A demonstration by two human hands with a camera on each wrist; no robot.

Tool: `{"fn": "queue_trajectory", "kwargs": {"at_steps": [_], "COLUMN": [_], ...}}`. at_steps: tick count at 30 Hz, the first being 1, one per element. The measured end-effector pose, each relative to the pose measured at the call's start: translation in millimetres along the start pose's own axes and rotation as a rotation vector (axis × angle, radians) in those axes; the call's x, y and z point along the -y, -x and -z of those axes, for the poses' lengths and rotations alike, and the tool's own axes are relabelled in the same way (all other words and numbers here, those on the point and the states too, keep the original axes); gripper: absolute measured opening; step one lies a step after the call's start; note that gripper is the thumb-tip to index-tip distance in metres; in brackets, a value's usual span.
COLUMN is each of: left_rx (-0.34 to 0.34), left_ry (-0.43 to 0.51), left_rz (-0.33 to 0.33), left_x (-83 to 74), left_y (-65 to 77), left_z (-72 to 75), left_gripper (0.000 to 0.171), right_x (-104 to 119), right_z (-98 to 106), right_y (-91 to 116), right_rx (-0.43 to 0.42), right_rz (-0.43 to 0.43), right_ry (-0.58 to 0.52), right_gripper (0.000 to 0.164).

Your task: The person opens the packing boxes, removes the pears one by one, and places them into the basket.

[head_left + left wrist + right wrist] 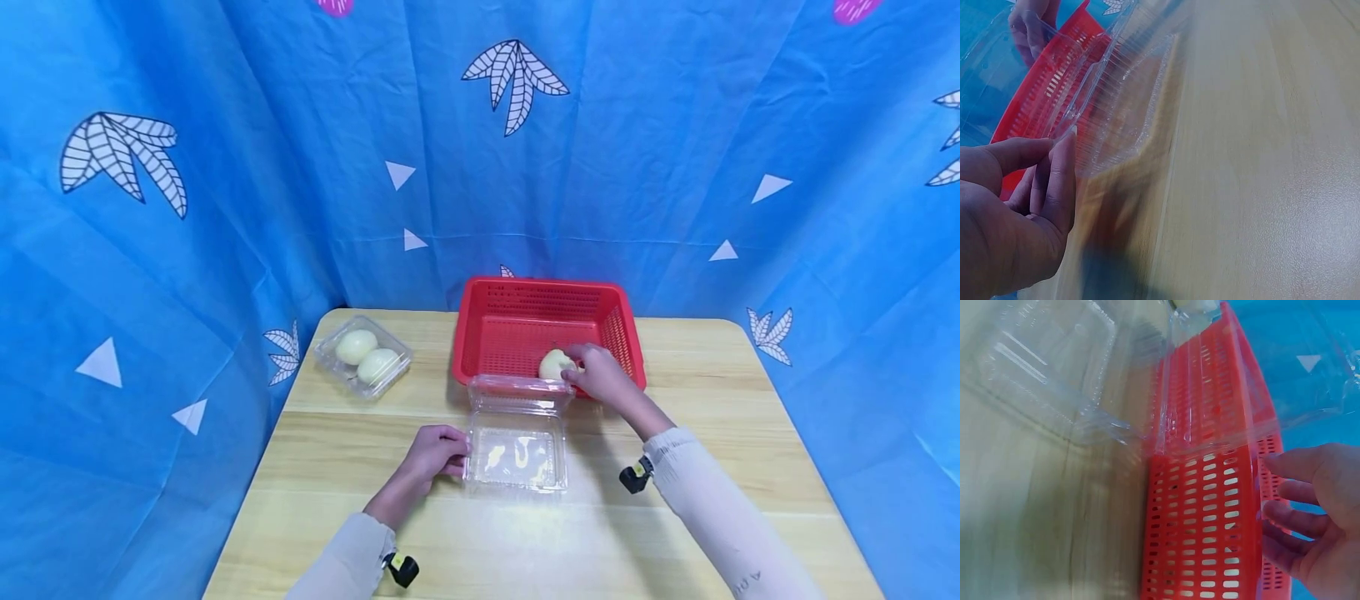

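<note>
Blue curtain bkgd [645,142]; L fingers [1061,181] tight on clear box [517,460], R fingers [1297,520] part-curled rnd pale ball [553,365]

A pale wooden table [315,467] with streaky grain lies beneath the left hand [437,450] and right hand [602,373]. Beyond them and to either side hangs a blue curtain [637,150] with white leaves [520,96] and triangles [400,173]. Light glares off the wood nearer than both.
</note>
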State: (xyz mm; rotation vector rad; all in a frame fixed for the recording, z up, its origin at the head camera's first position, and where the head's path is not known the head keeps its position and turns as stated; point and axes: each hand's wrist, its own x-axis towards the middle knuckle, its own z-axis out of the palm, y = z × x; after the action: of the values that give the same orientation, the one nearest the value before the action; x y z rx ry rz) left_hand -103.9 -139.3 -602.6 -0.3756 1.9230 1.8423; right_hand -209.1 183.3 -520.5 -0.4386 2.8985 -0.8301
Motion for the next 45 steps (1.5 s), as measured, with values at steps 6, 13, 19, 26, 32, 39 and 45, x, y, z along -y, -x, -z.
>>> {"fn": "queue_trajectory", "kwargs": {"at_steps": [6,13,19,26,32,39,45], "left_rx": [0.000,-0.002,0.003,-0.003,-0.014,-0.031,-0.043], "left_ry": [-0.007,-0.013,-0.017,-0.022,-0.037,-0.096,-0.130], "left_rz": [0.009,0.002,-0.003,-0.016,-0.026,-0.071,-0.108], "left_x": [3.5,5.6,4.6,2.0,1.1,1.0,0.1], "left_y": [-2.0,-0.2,1.0,1.7,2.1,2.1,2.7], "left_z": [-0.2,-1.1,-2.9,-2.1,-2.5,-5.3,-7.0], "left_gripper": [0.023,0.021,0.020,0.020,0.018,0.019,0.015], "right_x": [-1.7,-1.4,-0.9,-0.8,-1.5,-5.9,-10.0], "right_z": [1.9,-0.7,-3.5,-13.8,-28.5,-49.0,-67.6], "right_y": [15.5,35.0,55.3,71.9,85.1,93.8,101.4], "right_rx": [-0.030,-0.091,-0.180,-0.251,-0.248,-0.216,-0.198], "right_rz": [0.001,0.003,0.002,0.030,0.026,0.041,0.098], "right_ry": [0.000,0.014,0.004,0.023,0.016,-0.014,0.027], "right_gripper": [0.043,0.041,0.043,0.031,0.025,0.028,0.038]}}
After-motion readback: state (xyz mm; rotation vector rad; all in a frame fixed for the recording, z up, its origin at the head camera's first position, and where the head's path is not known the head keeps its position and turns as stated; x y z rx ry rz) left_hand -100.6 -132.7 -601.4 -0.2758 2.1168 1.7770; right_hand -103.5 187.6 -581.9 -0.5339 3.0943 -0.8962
